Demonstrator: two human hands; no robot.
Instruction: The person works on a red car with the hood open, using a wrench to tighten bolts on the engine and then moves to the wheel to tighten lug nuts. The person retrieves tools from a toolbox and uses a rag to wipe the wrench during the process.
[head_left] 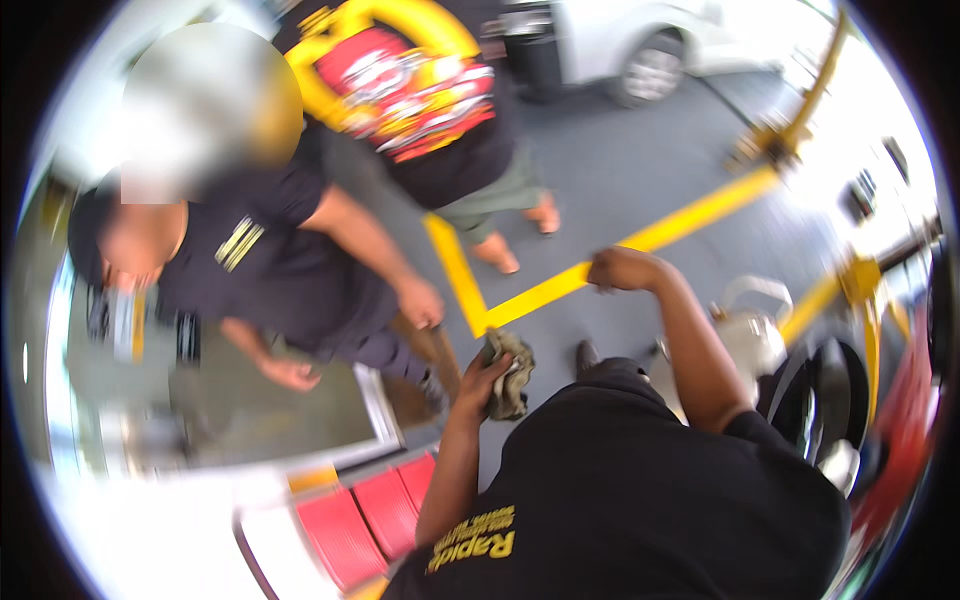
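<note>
Your left hand [484, 372] clutches the crumpled rag [510, 370], hanging downward from your fist; your right hand [618, 268], well apart, closes on nothing visible.

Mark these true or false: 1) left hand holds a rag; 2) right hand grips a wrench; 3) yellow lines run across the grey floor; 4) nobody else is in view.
1) True: the left hand clutches a crumpled olive rag.
2) False: the right hand is raised over the floor, no wrench visible.
3) True: yellow lines cross the grey floor.
4) False: a person in a dark shirt bends nearby; another stands behind.
</note>
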